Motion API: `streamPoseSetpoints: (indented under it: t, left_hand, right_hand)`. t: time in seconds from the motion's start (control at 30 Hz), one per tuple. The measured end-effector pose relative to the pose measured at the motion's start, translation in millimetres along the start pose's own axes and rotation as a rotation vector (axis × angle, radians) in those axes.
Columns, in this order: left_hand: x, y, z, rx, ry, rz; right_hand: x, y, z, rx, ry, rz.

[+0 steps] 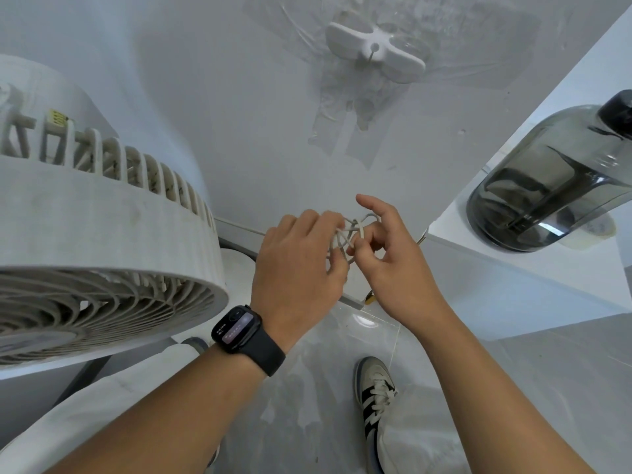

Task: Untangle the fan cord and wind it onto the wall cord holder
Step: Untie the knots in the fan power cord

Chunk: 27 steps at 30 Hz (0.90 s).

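Note:
A knotted bundle of white fan cord (352,232) hangs between my two hands, in front of the wall. My left hand (295,265), with a black watch on its wrist, grips the left side of the tangle. Loops on the right side are pinched by my right hand (390,258), its index finger raised. The white fan (102,248) sits at the left on a white surface. Above the hands, the white wall cord holder (374,51) is stuck to the wall with no cord on it.
A smoky transparent jug (554,186) with a black cap stands on a white ledge (513,265) to the right. Below are grey floor tiles (307,405), my pale trouser leg and a striped sneaker (374,395). Tape patches cover the wall under the holder.

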<state>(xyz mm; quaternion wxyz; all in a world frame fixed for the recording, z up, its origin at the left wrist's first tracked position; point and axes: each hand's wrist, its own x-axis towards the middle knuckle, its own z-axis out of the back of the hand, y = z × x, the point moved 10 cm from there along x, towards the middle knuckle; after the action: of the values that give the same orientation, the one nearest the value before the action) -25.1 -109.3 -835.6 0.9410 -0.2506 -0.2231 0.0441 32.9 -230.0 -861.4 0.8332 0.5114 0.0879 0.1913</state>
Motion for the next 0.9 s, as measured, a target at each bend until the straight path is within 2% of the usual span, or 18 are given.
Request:
streamPoseSetpoints:
  t: [0.17,0.37,0.53,0.73,0.9]
  left_hand:
    - [-2,-1,-5,0.088,0.024,-0.060]
    - [2,2,-2,-0.013,0.013,-0.068]
    - [1,-3,-4,-0.013,0.017,-0.084]
    - [-5,21,-6,-0.503,-0.046,0.275]
    - [-2,32,10,-0.782,-0.200,0.349]
  right_hand:
    - [-1,0,-3,-0.094,0.012,0.023]
    - [-2,1,7,-0.033,-0.077,0.015]
    - [-2,-1,6,0.027,-0.063,-0.018]
    - [1,0,14,0.158,-0.136,-0.094]
    - [0,-13,22,0.139,-0.222,-0.200]
